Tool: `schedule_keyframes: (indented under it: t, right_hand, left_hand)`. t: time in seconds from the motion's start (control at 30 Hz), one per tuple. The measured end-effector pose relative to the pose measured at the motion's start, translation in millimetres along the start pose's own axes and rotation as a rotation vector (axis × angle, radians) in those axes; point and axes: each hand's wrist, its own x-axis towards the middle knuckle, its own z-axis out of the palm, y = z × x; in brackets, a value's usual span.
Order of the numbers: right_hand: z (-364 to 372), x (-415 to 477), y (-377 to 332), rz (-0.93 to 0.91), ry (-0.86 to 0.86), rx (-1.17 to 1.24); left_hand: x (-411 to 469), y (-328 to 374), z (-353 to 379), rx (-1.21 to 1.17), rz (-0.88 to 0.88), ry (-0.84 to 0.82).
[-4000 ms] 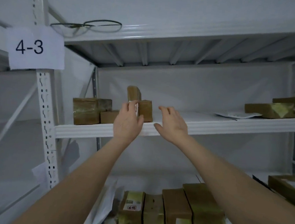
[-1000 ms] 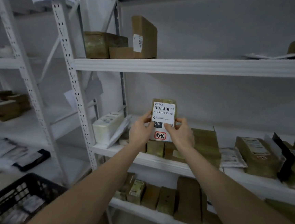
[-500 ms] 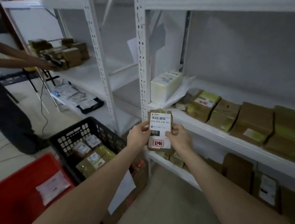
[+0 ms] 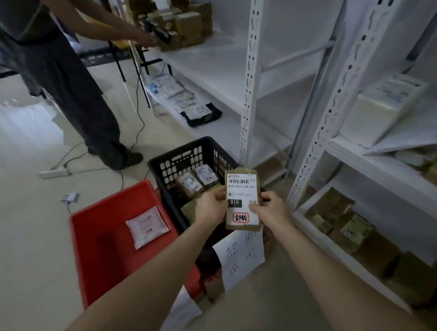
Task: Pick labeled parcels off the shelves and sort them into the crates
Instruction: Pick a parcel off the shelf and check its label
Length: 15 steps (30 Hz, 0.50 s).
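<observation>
A small brown parcel (image 4: 242,191) with a white barcode label and a red stamp is held upright between both hands. My left hand (image 4: 209,208) grips its left edge and my right hand (image 4: 271,209) pinches its right edge. The parcel hangs above the black crate (image 4: 183,157), which holds several labeled parcels. Beside it, on the left, a red crate (image 4: 92,236) holds one white padded parcel (image 4: 147,226).
White shelving (image 4: 330,117) rises on the right, with brown parcels (image 4: 349,227) on its lower levels and a white box (image 4: 375,110) higher up. Another person (image 4: 53,53) stands at the left, reaching to a shelf. Cables and a power strip (image 4: 54,173) lie on the floor.
I took the parcel off the upper shelf, lowered it and turned left and down. Both crates have come fully into view, with the parcel now above the black one.
</observation>
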Motion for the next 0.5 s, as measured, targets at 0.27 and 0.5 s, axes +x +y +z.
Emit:
schedule_keyframes:
  t: [0.27, 0.5]
  right_hand:
    - [79.9, 34.4, -28.2, 0.026, -0.092, 0.065]
    - [109.7, 66.3, -34.0, 0.030, -0.143, -0.038]
  left_hand:
    - [47.3, -49.0, -57.3, -0.135, -0.129, 0.044]
    - [72.7, -78.3, -58.9, -0.193, -0.224, 0.092]
